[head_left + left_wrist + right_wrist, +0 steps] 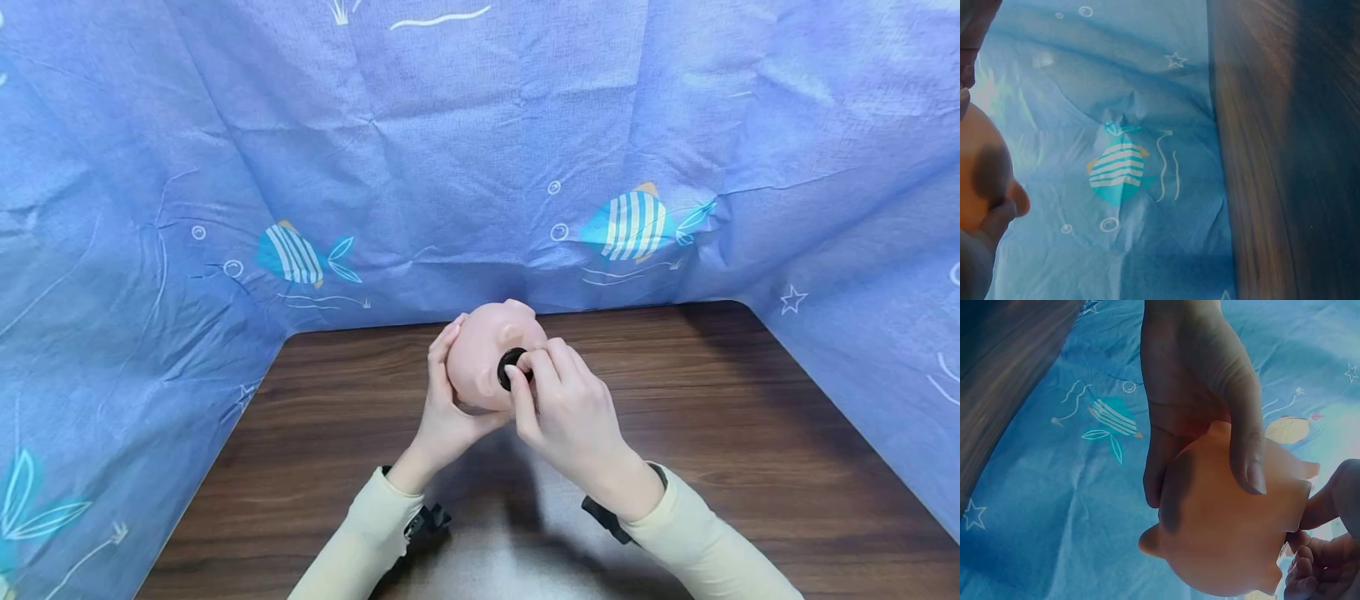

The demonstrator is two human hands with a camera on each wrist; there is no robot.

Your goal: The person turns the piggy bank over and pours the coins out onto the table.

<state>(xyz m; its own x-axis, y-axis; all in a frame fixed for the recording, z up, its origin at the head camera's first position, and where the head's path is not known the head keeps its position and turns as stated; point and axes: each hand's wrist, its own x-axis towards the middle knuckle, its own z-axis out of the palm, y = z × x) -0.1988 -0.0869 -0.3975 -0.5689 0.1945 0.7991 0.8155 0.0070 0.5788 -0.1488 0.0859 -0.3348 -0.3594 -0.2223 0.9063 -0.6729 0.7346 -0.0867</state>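
Note:
A pink piggy bank (480, 354) is held up over the table, its underside with short feet turned toward the head camera. My left hand (442, 408) grips it from the left side, thumb beneath and fingers around the far side. On the underside is a round black plug (506, 371); the thumb and fingers of my right hand (573, 408) pinch it. Whether the plug is seated or partly out is hard to tell. In the right wrist view, the left hand (1204, 381) lies along the piggy bank (1229, 512). Only part of the piggy bank (982, 169) enters the left wrist view.
A dark wood-grain table (300, 467) lies below the hands. Behind it and at both sides hangs a blue cloth (465, 167) printed with striped fish. Each wrist wears a dark strap with a small device, such as the left wrist camera (427, 521).

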